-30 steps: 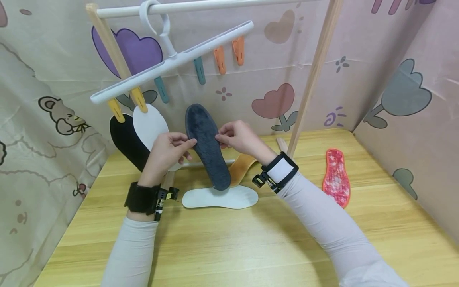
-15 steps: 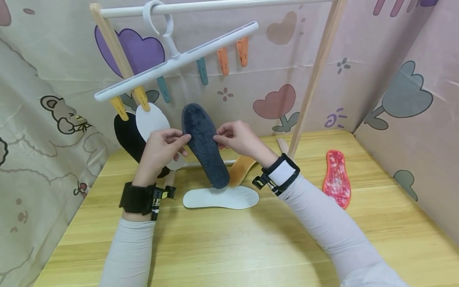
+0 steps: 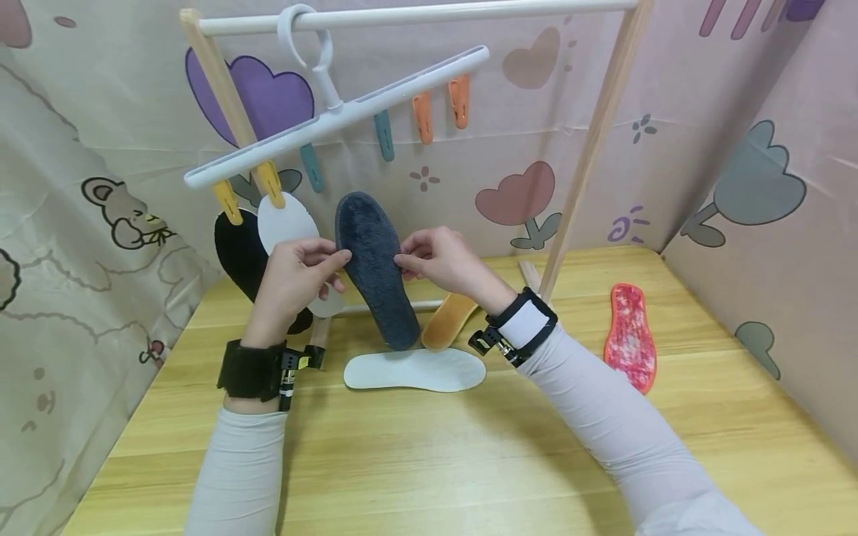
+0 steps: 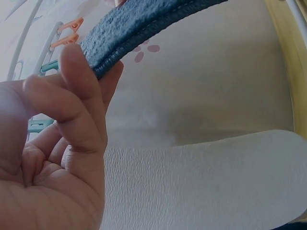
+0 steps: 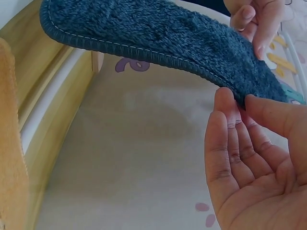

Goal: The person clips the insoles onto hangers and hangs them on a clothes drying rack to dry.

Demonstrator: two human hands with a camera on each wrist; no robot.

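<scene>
white insole (image 3: 414, 370) flat on table (image 3: 469, 461) | red insole (image 3: 631, 337) right | hanger (image 3: 335, 119): black (image 3: 237, 253), white (image 3: 284, 219) insoles clipped

A wooden table (image 3: 469, 461) bears a white insole (image 3: 415, 370) lying flat near its middle, a tan insole (image 3: 445, 324) just behind that, a red patterned insole (image 3: 630, 339) well off to the right, and the rack's wooden feet (image 3: 529, 272).
</scene>
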